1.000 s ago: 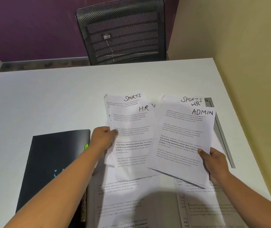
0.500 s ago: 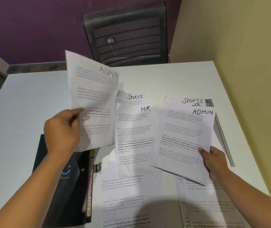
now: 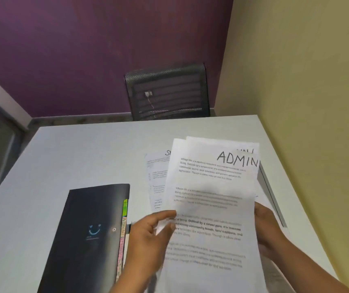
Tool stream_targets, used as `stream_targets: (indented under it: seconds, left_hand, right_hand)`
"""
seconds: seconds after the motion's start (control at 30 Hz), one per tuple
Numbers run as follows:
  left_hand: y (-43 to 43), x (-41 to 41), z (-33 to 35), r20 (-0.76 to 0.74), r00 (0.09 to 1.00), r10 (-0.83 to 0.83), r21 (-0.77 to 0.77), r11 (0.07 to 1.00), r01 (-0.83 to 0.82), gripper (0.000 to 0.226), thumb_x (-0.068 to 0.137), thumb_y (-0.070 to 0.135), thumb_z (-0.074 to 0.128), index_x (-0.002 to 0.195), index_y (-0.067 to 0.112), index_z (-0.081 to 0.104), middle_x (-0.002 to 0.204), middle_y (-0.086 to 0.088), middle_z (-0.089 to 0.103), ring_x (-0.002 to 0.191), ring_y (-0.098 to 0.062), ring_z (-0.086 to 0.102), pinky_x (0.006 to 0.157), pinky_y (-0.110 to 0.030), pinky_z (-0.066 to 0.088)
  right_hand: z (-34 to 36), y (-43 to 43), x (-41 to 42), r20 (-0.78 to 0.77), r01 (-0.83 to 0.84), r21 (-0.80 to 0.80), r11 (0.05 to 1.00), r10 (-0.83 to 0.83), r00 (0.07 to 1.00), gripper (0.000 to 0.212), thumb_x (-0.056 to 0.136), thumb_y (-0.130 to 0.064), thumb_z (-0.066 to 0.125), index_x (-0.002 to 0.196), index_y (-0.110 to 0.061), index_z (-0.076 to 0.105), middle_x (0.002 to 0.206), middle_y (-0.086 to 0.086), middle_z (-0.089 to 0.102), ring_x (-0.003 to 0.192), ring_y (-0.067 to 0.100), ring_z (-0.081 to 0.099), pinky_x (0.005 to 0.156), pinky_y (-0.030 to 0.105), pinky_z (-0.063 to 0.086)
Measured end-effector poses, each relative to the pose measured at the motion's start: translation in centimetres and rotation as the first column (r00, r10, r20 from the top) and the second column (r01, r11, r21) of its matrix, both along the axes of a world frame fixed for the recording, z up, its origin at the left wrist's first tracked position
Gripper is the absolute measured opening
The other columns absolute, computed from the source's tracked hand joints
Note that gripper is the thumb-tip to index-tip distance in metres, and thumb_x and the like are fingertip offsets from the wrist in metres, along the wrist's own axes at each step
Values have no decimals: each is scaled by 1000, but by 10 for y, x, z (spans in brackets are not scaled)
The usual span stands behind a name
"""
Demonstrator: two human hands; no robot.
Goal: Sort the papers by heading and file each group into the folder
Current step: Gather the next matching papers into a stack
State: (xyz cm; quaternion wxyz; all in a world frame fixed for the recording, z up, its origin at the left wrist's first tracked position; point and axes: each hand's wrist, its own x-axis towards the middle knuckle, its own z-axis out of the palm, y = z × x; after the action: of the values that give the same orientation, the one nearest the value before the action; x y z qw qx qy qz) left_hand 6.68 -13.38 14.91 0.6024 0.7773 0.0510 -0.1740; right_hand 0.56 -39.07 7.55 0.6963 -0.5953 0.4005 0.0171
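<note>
Walls stand at the back: a purple wall [image 3: 106, 49] behind and a yellow wall [image 3: 307, 81] on the right. A white table [image 3: 74, 161] fills the lower part of the view. A black chair [image 3: 167, 92] stands at the far side of the table.

A black folder [image 3: 89, 229] lies flat and closed on the left of the table. It has a small smile mark on its cover.

Just right of the folder, a bunch of papers [image 3: 211, 197] is held up above the table. The front sheet says ADMIN at its top right corner. Another sheet peeks out behind it. More loose sheets [image 3: 156, 176] lie flat on the table, partly hidden by the held bunch.

The left hand [image 3: 148, 240] pinches the left edge of the bunch with thumb and fingers. The right hand [image 3: 268, 229] grips the right edge, and its fingertips are hidden behind the sheets.

A thin grey strip [image 3: 272, 195] lies on the table near the yellow wall. Coloured tabs [image 3: 124, 208] stick out along the right edge of the folder.
</note>
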Motion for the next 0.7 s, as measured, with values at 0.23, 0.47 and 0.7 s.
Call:
stream_targets:
  seconds: [0.23,0.47,0.7]
  left_hand:
    - [17,-47,-11,64,994,90,138,986,-98,82,67,15,89,134,37,48,117,11,61,91,-5,63,69,-13,51]
    - [34,-45,3,-155,988,-8,-221,975,-27,18,98,1,52,103,-3,69,87,-13,77,71,-16,71,58,-19,53]
    - [39,-66,-8,-123,974,188,-170,963,-207,23,71,-15,77,87,-7,63,76,-23,69,59,-22,62,52,-26,55]
  right_hand:
    - [39,36,-49,28,-70,243,968,65,997,37,89,0,59,57,-14,48,50,4,46,43,16,41,51,25,36]
    - [63,53,-80,129,-160,353,922,122,984,11,88,-1,58,82,-3,67,72,19,61,60,27,57,56,33,49]
    - [65,60,-101,101,-127,278,952,102,990,8,78,-1,65,85,2,64,77,23,60,66,29,55,62,38,46]
